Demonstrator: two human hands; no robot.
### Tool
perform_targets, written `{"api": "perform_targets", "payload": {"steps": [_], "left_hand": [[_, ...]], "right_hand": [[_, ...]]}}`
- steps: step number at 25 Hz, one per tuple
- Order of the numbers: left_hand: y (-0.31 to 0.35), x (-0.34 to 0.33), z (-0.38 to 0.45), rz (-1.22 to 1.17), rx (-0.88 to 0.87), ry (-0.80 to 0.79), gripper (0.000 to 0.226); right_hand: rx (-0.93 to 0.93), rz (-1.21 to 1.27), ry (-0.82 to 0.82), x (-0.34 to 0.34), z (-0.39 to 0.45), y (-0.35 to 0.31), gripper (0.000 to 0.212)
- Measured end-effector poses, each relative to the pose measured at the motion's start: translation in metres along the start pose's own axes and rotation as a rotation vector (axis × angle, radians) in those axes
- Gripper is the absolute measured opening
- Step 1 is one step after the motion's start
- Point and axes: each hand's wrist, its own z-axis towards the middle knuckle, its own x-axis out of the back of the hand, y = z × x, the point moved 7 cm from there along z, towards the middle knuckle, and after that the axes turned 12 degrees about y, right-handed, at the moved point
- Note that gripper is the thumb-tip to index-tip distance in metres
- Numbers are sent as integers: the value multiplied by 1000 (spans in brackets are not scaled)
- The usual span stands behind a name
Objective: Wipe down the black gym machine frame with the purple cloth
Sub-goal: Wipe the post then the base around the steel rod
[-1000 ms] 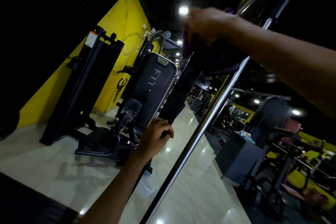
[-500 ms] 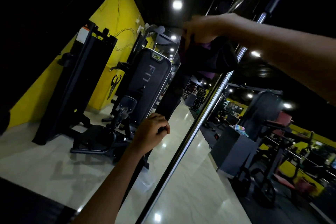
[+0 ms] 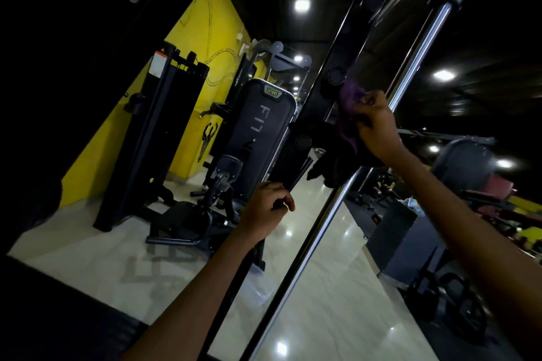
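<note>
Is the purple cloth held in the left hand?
No, the right hand grips the purple cloth against the black frame; the left hand grips a lower bar.

Two bare forearms reach into view — no sleeves, watch or rings showing on the left hand (image 3: 265, 208) or the right hand (image 3: 377, 123) — no gloves either.

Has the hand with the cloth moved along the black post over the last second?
Yes. The right hand with the purple cloth has slid down the black post, closer to the left hand gripping the post lower down.
</note>
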Motion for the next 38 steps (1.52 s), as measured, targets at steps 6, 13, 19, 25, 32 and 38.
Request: {"api": "perform_targets", "payload": {"steps": [6, 13, 19, 25, 32, 38], "left_hand": [[-6, -1, -2, -14, -39, 69, 17], [-1, 6, -33, 109, -2, 101, 54], [-52, -3, -112, 483, 176, 5, 82], [-48, 6, -106, 791, -133, 29, 52], [-52, 8, -108, 720, -13, 13, 34], [-51, 7, -109, 765, 39, -92, 49]], "right_hand": [[160, -39, 53, -15, -39, -41, 33], [-113, 133, 28, -57, -112, -27, 37], [96, -95, 126, -68, -112, -64, 46], [313, -186, -245, -73, -119, -63, 52], [297, -300, -108, -86, -127, -84, 64], [-80, -18, -46, -81, -172, -56, 46]]}}
